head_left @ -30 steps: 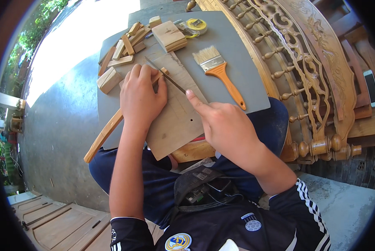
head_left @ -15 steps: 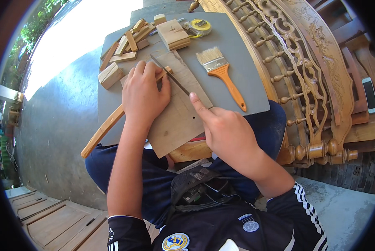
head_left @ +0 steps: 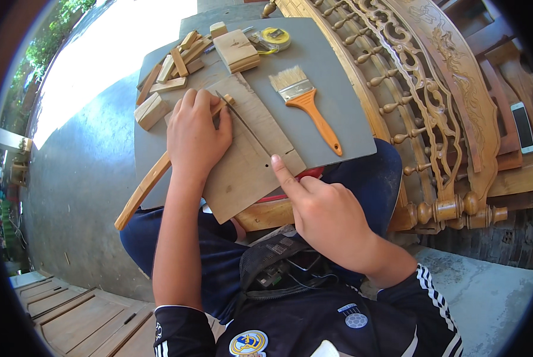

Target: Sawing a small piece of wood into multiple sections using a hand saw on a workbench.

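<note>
My left hand (head_left: 198,134) is closed round a long wooden stick (head_left: 143,190), pressing it onto a thin brown board (head_left: 243,184). The stick's far end (head_left: 229,100) shows past my fingertips. My right hand (head_left: 326,205) grips a saw with a long, narrow dark blade (head_left: 245,125), seen nearly edge-on. The index finger lies stretched along its back, and the handle is mostly hidden by the hand. The blade crosses the stick close to its far end, just beside my left thumb. I cannot tell how deep it sits in the wood.
Small wood offcuts (head_left: 180,62) lie at the far left of the grey tabletop (head_left: 344,113), with a block (head_left: 151,111) nearer. Stacked wood pieces (head_left: 235,50) and a yellow tape measure (head_left: 275,37) stand behind. A paintbrush (head_left: 314,110) lies right, before carved wooden furniture (head_left: 436,119) and a phone (head_left: 522,128).
My right hand has drawn the saw back toward me and slightly right across the stick. My left hand keeps its hold. The whole view has shifted a little.
</note>
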The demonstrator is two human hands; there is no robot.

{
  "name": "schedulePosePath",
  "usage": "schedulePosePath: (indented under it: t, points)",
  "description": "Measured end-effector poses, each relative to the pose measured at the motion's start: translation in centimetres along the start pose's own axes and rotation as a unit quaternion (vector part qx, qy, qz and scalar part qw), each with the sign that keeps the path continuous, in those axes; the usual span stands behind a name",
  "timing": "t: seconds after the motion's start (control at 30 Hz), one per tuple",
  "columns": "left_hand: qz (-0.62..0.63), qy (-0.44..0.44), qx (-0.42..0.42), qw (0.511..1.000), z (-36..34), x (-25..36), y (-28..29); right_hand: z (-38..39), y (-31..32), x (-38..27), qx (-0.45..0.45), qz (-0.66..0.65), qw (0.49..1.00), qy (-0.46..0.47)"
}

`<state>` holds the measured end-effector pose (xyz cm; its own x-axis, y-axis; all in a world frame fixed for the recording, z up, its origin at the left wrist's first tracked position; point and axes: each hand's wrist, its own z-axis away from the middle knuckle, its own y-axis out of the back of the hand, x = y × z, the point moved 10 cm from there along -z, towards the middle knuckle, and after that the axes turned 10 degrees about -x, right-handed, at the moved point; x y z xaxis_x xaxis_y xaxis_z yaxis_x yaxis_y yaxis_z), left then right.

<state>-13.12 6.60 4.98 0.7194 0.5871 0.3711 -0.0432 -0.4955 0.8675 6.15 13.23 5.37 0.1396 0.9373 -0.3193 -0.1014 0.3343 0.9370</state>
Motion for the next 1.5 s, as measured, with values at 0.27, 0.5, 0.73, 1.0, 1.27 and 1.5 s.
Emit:
schedulePosePath:
  t: [0.27, 0.5, 0.73, 1.0, 1.27, 1.5]
  points:
    - [-0.013, -0.017, 0.007, 1.0, -0.2, 0.5, 0.5, 2.7, 0.6, 2.6, 0.03, -0.053, 0.998, -0.01]
    - [-0.014, -0.013, 0.006, 1.0, -0.4, 0.6, 0.2, -1.5, 0.0, 1.5, 0.028, -0.04, 0.999, 0.007]
    - [0.002, -0.051, 0.003, 0.999, -0.4, 1.2, 0.4, 2.4, -0.4, 2.8, 0.03, -0.065, 0.997, -0.004]
    - [0.02, -0.035, -0.019, 0.999, -0.4, 0.1, 0.6, -0.9, -0.6, 1.5, 0.059, -0.067, 0.996, 0.0]
    - [0.023, -0.049, -0.011, 0.998, -0.3, 0.7, 0.4, 2.0, -0.3, 2.0, 0.034, -0.05, 0.998, -0.009]
    - [0.043, -0.02, -0.015, 0.999, 0.1, -0.6, 0.1, -1.0, -0.4, 1.8, 0.051, -0.059, 0.997, -0.011]
